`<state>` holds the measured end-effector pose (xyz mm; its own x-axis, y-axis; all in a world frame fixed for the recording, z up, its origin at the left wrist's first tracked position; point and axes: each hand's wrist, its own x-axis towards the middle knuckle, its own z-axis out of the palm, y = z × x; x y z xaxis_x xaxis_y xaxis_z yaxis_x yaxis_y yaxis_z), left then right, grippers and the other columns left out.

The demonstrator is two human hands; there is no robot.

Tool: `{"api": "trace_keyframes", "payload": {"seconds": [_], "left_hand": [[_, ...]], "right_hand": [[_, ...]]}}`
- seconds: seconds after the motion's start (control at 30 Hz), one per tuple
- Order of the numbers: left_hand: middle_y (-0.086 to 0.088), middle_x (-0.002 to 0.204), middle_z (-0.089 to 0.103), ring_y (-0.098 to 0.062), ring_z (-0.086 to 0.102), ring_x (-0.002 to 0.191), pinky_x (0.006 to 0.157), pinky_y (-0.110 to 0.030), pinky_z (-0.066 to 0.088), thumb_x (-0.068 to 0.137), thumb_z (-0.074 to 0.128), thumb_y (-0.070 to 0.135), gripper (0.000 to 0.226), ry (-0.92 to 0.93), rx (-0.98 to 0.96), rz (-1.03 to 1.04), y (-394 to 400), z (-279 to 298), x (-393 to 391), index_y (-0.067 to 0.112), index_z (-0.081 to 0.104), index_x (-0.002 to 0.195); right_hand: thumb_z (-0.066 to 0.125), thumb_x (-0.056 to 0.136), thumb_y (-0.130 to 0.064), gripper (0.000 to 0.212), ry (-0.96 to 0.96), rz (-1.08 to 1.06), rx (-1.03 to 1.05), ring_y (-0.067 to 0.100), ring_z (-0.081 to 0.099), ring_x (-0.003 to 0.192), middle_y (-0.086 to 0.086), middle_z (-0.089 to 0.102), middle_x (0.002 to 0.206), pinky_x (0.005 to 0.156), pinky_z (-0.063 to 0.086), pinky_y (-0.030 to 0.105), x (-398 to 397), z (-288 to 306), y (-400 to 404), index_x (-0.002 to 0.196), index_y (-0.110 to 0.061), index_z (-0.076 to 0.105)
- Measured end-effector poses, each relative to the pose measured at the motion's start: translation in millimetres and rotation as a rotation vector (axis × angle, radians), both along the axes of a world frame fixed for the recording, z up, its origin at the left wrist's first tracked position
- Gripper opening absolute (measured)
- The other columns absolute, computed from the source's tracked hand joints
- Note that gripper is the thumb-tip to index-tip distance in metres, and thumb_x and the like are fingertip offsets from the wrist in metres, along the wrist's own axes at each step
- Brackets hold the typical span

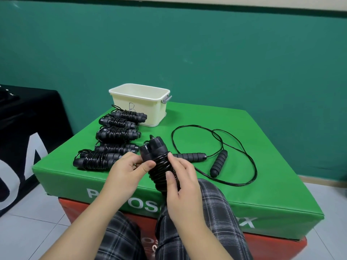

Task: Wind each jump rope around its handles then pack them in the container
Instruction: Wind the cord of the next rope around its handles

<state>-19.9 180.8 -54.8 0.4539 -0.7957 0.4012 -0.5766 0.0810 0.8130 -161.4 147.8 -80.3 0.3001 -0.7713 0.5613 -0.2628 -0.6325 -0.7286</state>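
wound jump ropes on green mat point(262, 166): 5, in a row point(116, 139) left of centre | unwound rope point(217, 162): 1, loose at right | cream container point(139, 104): 1, at the back | sixth wound rope point(159, 162) gripped by curled fingers of left hand point(127, 171) and right hand point(184, 184)

A teal wall point(187, 44) is filling the space beyond the hands, a pale band running along its top. A green padded worktop point(262, 184) is sitting on a red block point(78, 212). Pale floor tiles point(28, 228) are showing below left, beside black draped furniture point(28, 128).
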Motion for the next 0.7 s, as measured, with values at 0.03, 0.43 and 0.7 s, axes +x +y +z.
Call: {"api": "trace_keyframes", "payload": {"seconds": [0.03,0.43,0.7], "left_hand": [[0.003,0.078,0.056,-0.007,0.053,0.072,0.062,-0.016,0.036,0.078,0.066,0.033,0.013,-0.026,0.014,-0.030,1,0,2,0.039,0.058,0.069],[0.008,0.078,0.050,-0.011,0.052,0.076,0.068,-0.023,0.042,0.084,0.051,0.047,0.013,-0.304,-0.057,-0.184,15,9,6,0.037,0.060,0.083],[0.006,0.076,0.047,-0.008,0.046,0.070,0.064,-0.033,0.036,0.089,0.025,0.057,0.038,-0.312,0.091,-0.023,7,7,-8,0.022,0.039,0.081]], "right_hand": [[0.041,0.100,-0.031,0.044,0.032,0.007,0.020,-0.013,0.038,0.115,-0.021,0.043,0.126,0.090,0.030,-0.001,0,1,-1,0.141,-0.044,0.033],[0.067,0.075,-0.059,0.108,0.284,-0.156,0.021,0.009,0.017,0.121,-0.005,0.024,0.137,0.102,0.023,0.021,1,10,0,0.153,-0.018,0.004],[0.066,0.082,-0.048,0.075,0.059,0.073,0.244,-0.015,0.032,0.116,-0.046,0.032,0.113,0.098,0.028,0.015,-5,5,-4,0.145,-0.044,0.025]]}}
